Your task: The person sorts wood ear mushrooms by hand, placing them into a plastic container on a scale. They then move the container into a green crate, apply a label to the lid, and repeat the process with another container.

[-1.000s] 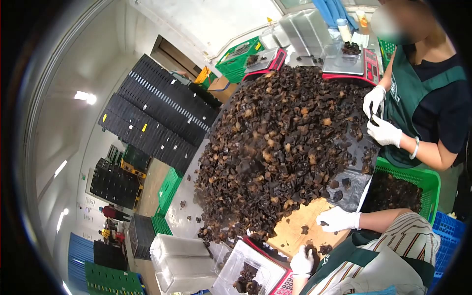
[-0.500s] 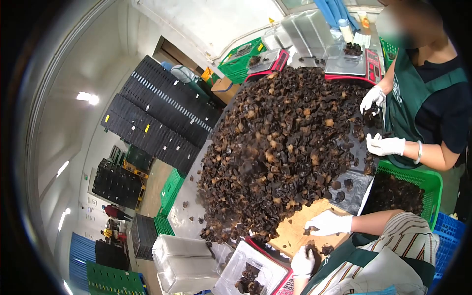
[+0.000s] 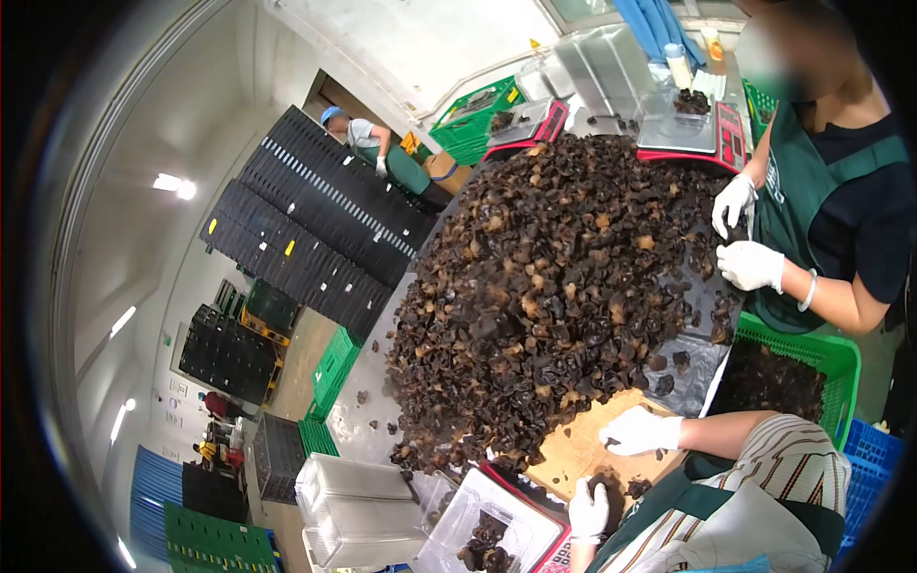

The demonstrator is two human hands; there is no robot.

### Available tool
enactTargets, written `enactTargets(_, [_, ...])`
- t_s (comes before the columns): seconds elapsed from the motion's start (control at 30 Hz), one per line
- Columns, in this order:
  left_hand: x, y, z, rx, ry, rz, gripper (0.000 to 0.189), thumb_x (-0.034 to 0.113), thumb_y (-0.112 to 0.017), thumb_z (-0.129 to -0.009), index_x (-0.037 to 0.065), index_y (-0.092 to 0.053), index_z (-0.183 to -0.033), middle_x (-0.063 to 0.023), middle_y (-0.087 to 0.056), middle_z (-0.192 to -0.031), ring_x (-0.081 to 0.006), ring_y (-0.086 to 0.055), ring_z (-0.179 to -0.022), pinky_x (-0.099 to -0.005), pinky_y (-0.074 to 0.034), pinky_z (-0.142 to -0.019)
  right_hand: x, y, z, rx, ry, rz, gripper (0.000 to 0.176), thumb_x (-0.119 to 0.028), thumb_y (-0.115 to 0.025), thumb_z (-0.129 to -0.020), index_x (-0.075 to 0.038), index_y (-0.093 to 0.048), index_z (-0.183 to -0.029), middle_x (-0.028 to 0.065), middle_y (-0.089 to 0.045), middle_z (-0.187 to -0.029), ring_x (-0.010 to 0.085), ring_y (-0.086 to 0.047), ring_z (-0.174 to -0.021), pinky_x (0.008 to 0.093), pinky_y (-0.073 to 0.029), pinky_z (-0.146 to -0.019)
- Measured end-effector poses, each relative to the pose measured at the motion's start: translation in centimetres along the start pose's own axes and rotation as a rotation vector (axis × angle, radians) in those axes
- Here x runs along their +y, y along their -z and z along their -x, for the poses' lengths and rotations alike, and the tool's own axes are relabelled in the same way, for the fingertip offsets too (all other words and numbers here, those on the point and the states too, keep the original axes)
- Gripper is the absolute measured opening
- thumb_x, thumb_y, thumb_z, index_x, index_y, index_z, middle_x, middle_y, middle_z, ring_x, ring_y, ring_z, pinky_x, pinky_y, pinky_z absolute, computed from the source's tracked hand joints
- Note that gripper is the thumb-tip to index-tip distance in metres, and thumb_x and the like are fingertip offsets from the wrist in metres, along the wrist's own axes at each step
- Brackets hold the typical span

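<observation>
Grey metal desk (image 3: 349, 417), tan wooden board (image 3: 571, 441): over the board my white-gloved right fingers (image 3: 623, 430) pinch dark wavy fungus (image 3: 612, 442), likely light, rubbery, best edge-held; left fingers (image 3: 600, 498), grip unclear.

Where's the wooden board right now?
The wooden board lies in the head view's lower right, beneath the wearer's gloved right hand, beside the dark fungus heap.

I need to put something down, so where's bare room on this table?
Wooden board between the heap and your right hand, a small patch; grey tabletop between heap and plastic containers, with stray bits. Crowded: the middle, buried under the heap.
</observation>
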State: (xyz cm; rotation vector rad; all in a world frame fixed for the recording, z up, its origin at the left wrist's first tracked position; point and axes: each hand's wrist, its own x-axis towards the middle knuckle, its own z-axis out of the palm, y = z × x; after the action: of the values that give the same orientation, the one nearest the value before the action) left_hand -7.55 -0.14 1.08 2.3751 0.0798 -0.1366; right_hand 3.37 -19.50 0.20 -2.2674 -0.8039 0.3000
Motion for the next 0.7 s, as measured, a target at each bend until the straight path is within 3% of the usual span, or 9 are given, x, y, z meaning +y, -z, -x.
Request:
enactTargets(0.07, [0.4,0.4,-0.1,-0.026,0.049,0.265,0.020,0.018,-0.056,-0.089,0.004,-0.057,-0.102,-0.0173,-0.066,-0.089,-0.0310,-0.065,-0.084,-0.0382,-0.050,-0.076,0.7,0.9,0.4,0.014,-0.018,0.105,0.016,-0.025,-0.054,-0.081,-0.012,-0.060,-0.089,0.0121,-0.063,-0.073,0.0346,-0.062,-0.070,0.0437,-0.048,-0.062])
enactTargets(0.17, [-2.2,-0.6,-0.5,0.035,0.043,0.320,0.019,0.011,-0.055,-0.088,0.000,-0.056,-0.104,-0.0077,-0.068,-0.083,-0.0156,-0.061,-0.068,-0.0291,-0.049,-0.063,0.9,2.2,1.4,0.068,-0.035,0.130,0.029,-0.035,-0.058,-0.082,-0.012,-0.063,-0.099,0.0123,-0.065,-0.076,0.0317,-0.064,-0.076,0.0400,-0.050,-0.068])
enactTargets(0.23, [-2.2,-0.7,-0.7,0.061,0.054,0.411,0.017,0.011,-0.057,-0.088,0.000,-0.057,-0.101,-0.0092,-0.067,-0.081,-0.0163,-0.060,-0.065,-0.0293,-0.049,-0.062,0.1,3.0,1.8,0.091,-0.021,0.093,0.037,-0.042,-0.059,-0.083,-0.012,-0.063,-0.104,0.0122,-0.067,-0.079,0.0300,-0.065,-0.080,0.0381,-0.050,-0.072])
enactTargets(0.37, [1.3,0.7,-0.7,0.226,-0.112,0.224,0.015,0.013,-0.061,-0.086,0.001,-0.060,-0.096,-0.0105,-0.064,-0.075,-0.0169,-0.060,-0.063,-0.0299,-0.048,-0.060,-3.3,4.1,2.5,-0.208,-0.043,-0.196,0.048,-0.054,-0.056,-0.086,-0.011,-0.064,-0.104,0.0097,-0.067,-0.084,0.0267,-0.064,-0.083,0.0368,-0.048,-0.074])
enactTargets(0.47, [2.4,1.1,-0.5,0.215,-0.032,0.092,0.016,0.015,-0.064,-0.085,0.002,-0.060,-0.093,-0.0112,-0.064,-0.073,-0.0190,-0.060,-0.063,-0.0312,-0.048,-0.061,-5.4,5.0,2.5,-0.462,-0.129,-0.344,0.048,-0.054,-0.052,-0.089,-0.010,-0.066,-0.100,0.0085,-0.067,-0.088,0.0224,-0.062,-0.080,0.0355,-0.046,-0.071])
enactTargets(0.57, [2.6,0.9,0.0,0.268,-0.110,0.100,0.018,0.019,-0.067,-0.085,0.004,-0.059,-0.092,-0.0117,-0.062,-0.071,-0.0202,-0.060,-0.062,-0.0323,-0.048,-0.060,-4.9,3.1,2.0,-0.456,-0.080,-0.308,0.046,-0.051,-0.052,-0.090,-0.008,-0.065,-0.105,0.0100,-0.067,-0.089,0.0222,-0.062,-0.080,0.0357,-0.046,-0.072])
enactTargets(0.7, [2.7,1.3,0.4,0.222,-0.044,0.306,0.016,0.016,-0.068,-0.085,0.003,-0.060,-0.090,-0.0071,-0.061,-0.067,-0.0126,-0.055,-0.060,-0.0276,-0.045,-0.058,-3.1,0.2,2.1,-0.347,-0.023,-0.530,0.045,-0.045,-0.056,-0.091,-0.005,-0.061,-0.112,0.0117,-0.066,-0.095,0.0236,-0.061,-0.085,0.0371,-0.046,-0.075])
